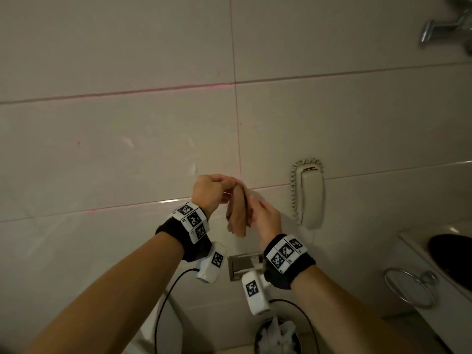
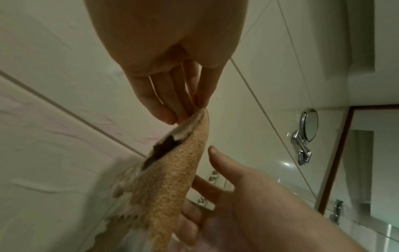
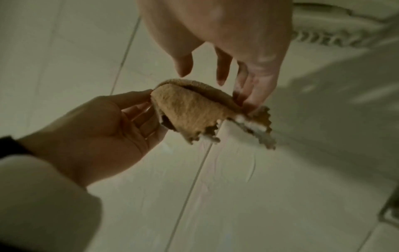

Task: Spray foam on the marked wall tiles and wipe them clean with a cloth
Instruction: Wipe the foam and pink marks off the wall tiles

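A tan cloth [image 1: 237, 213] [image 2: 172, 179] [image 3: 194, 109], folded over with a zigzag edge, hangs in front of the beige wall tiles [image 1: 153, 149]. My left hand [image 1: 224, 185] [image 2: 185, 110] [image 3: 149, 102] pinches its upper corner between thumb and fingers. My right hand [image 1: 255, 208] [image 3: 220, 80] reaches its straight, spread fingers to the cloth's lower part, with the thumb off it. White foam clings to the cloth's lower edge. Faint pink marks [image 1: 199, 85] run along the tile joints, and thin pale smears [image 1: 191, 167] show on the tile above the hands.
A cream wall phone [image 1: 310, 192] with a coiled cord hangs just right of the hands. A tap [image 1: 444, 26] is at the top right, a towel ring [image 1: 411, 287] and a dark basin [image 1: 452, 254] lower right. Below are a metal wall plate [image 1: 245, 264] and a lined bin [image 1: 278, 335].
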A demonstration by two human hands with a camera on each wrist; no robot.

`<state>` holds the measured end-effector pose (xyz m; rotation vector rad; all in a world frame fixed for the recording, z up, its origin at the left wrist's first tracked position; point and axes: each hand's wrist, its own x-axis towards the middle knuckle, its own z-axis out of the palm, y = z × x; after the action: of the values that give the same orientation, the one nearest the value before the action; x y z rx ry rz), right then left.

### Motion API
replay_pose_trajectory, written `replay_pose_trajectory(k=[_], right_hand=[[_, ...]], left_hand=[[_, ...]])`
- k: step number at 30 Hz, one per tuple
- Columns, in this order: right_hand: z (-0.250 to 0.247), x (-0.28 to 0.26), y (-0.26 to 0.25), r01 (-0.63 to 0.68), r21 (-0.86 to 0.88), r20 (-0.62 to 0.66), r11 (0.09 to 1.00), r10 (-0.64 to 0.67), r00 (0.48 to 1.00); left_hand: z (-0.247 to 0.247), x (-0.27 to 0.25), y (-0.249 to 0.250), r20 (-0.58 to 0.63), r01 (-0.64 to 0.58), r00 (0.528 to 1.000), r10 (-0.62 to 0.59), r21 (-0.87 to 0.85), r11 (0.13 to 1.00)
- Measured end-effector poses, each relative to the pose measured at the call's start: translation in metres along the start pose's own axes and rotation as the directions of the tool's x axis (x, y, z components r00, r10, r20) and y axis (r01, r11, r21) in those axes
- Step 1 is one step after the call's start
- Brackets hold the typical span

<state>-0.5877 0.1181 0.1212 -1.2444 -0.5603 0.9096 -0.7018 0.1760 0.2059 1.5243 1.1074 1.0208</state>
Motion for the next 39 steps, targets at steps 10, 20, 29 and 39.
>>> replay_pose_trajectory(k=[10, 20, 29, 39], right_hand=[[0.01, 0.037, -0.015, -0.412, 0.607, 0.339, 0.679, 0.248, 0.908], [-0.007, 0.066, 0.0, -0.404, 0.705, 0.388, 0.583, 0.159, 0.908], [-0.023, 0.082, 0.003, 0.017, 0.819, -0.143, 0.574, 0.175, 0.974], [0.001, 0.128, 0.011, -0.001, 0.385, -0.288, 0.923, 0.121, 0.95]], left_hand=[[0.032, 0.013, 0.017, 0.246, 0.084, 0.967, -0.072, -0.037, 0.996], [0.013, 0.032, 0.019, 0.339, 0.042, 0.938, -0.076, 0.106, 0.993], [-0.008, 0.06, 0.001, 0.217, -0.357, 0.932, 0.289, 0.431, 0.829], [-0.05, 0.083, -0.018, 0.411, -0.519, 0.796, 0.444, 0.841, 0.152]])
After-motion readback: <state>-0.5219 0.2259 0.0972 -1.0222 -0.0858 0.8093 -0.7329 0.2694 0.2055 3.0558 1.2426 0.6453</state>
